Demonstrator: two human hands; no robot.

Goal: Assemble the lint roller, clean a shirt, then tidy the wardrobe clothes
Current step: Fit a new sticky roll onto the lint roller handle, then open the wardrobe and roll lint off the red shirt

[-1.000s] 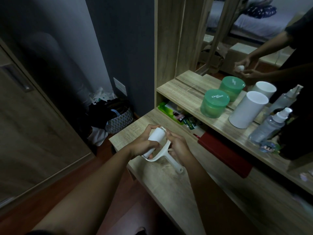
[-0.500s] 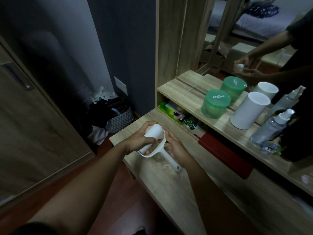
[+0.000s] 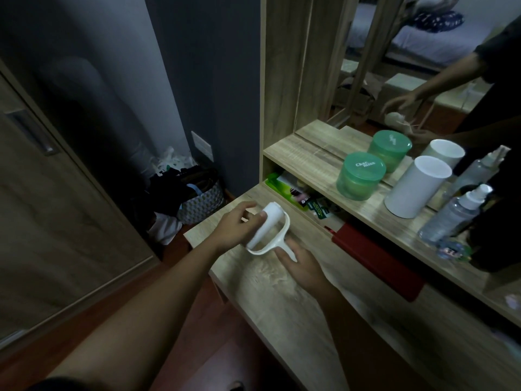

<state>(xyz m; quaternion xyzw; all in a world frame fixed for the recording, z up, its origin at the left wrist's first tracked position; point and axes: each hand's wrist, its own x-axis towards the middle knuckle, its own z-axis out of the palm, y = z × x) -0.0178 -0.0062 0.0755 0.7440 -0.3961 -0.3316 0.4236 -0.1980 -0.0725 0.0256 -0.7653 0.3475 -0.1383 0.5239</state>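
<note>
Mid-frame, the left hand (image 3: 236, 228) is gripping the white roll (image 3: 269, 221) while the right hand (image 3: 303, 266) is holding the handle (image 3: 285, 244). The person is putting the roller together, and next the roll probably needs snapping in tight.

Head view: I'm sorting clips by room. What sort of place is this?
Probably a bedroom dressing corner: a mirror reflecting a bed, a spray bottle and green jar on the shelf, and a wardrobe door at left.

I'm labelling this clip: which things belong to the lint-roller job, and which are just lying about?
In the job: lint roller, gripped by left hand and right hand.
Lying about: green jar, white cup, spray bottle, red box, basket.
</note>
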